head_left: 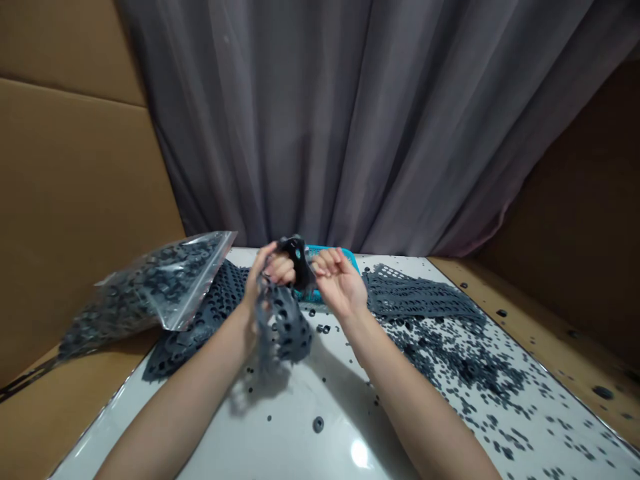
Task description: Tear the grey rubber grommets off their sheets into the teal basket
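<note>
Above the middle of the white table, a dark grey perforated foam sheet [291, 328] hangs bunched and partly blurred. My left hand [273, 272] is closed around its upper part. My right hand [343, 280] has its fingers curled, pinching the sheet's right edge. Round holes show across the hanging part. Just behind both hands stands a blue plastic basket [351, 257], mostly hidden by them. A small grey ring [319, 424] lies on the table below the hands.
A zip bag full of small dark pieces [145, 283] leans at left, beside perforated sheets [200, 327]. At right lie flat punched sheets [425, 297] and many scattered bits [465, 367]. Cardboard walls [75, 187] flank the table [240, 440]; a grey curtain [310, 120] hangs behind.
</note>
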Action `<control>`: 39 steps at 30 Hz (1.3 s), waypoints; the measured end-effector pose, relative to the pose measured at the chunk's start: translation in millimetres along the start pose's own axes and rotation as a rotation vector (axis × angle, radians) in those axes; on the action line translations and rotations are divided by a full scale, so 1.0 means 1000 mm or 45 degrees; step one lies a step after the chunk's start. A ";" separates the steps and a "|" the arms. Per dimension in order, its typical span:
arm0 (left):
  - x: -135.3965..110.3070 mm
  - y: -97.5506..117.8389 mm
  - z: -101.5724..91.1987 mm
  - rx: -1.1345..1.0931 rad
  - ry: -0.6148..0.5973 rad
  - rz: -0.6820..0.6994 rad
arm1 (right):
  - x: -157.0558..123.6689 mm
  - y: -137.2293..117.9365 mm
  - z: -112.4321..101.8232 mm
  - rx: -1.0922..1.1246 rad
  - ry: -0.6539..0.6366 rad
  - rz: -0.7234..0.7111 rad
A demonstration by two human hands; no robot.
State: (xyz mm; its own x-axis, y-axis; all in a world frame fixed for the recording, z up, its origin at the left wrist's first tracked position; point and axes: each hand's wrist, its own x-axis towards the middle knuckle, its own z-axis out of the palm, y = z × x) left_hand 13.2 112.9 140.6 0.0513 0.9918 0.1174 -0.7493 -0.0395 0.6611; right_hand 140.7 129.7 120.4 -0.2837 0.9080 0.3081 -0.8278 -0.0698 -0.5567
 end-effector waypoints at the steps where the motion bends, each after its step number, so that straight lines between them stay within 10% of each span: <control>1: 0.001 0.008 -0.001 -0.025 -0.001 0.019 | 0.001 -0.004 -0.001 0.063 -0.012 -0.031; 7: 0.005 0.043 -0.006 0.206 0.025 0.190 | 0.003 -0.017 -0.005 -0.016 -0.190 0.003; 15: 0.002 0.032 -0.006 0.578 0.216 0.251 | 0.005 -0.015 -0.009 -0.141 -0.230 -0.014; 26: 0.006 0.024 -0.017 1.608 -0.169 0.460 | 0.020 -0.027 -0.055 0.019 -0.066 0.159; 39: -0.003 0.017 -0.009 1.393 -0.153 0.280 | 0.021 -0.026 -0.054 -0.107 0.080 0.263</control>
State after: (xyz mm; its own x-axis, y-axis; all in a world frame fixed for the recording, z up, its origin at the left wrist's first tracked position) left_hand -5.8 110.8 144.7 0.0974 0.9342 0.3432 0.2300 -0.3566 0.9055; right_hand 182.2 172.7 99.2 -0.4103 0.9022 0.1334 -0.7111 -0.2248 -0.6662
